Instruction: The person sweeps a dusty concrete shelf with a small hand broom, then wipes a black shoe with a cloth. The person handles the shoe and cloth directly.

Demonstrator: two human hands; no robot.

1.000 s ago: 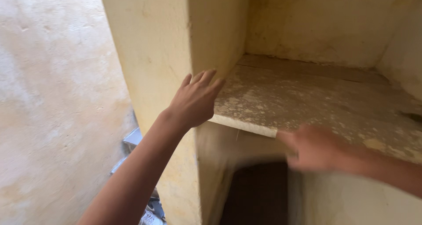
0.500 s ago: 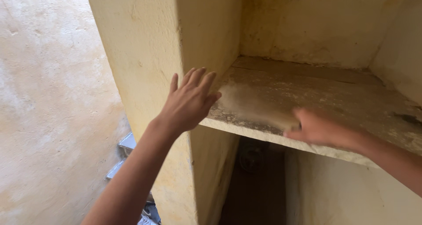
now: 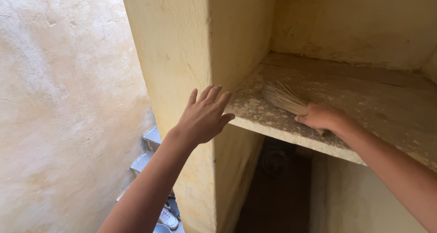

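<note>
Bristles of a small straw hand broom fan out over the dusty shelf, spreading leftward and a little toward the far wall from your right hand. You have the bundle's bound end inside that hand: your fingers are curled tight around it, knuckles up, so the broom comes out of the left side of your fist and its tips rest on or just above the shelf surface; you cannot tell from here whether they actually touch. The handle end is hidden under your palm.

Your right hand sits near the front edge of the shelf, roughly in the middle of the view, with your forearm running off toward the lower right corner. The shelf itself is a pale slab, speckled and gritty, set into a yellow plastered niche whose back wall rises just beyond it.

Left of the broom, your left hand lies flat against the corner of the yellow pillar, where the shelf meets it. Its fingers are straight and slightly spread, holding nothing, the fingertips just beside the shelf's left end and well apart from the bristles.

Below the shelf you see a dark recess. Down at the near left, past the pillar, grey steps and a white shoe show beside the rough plaster wall.
</note>
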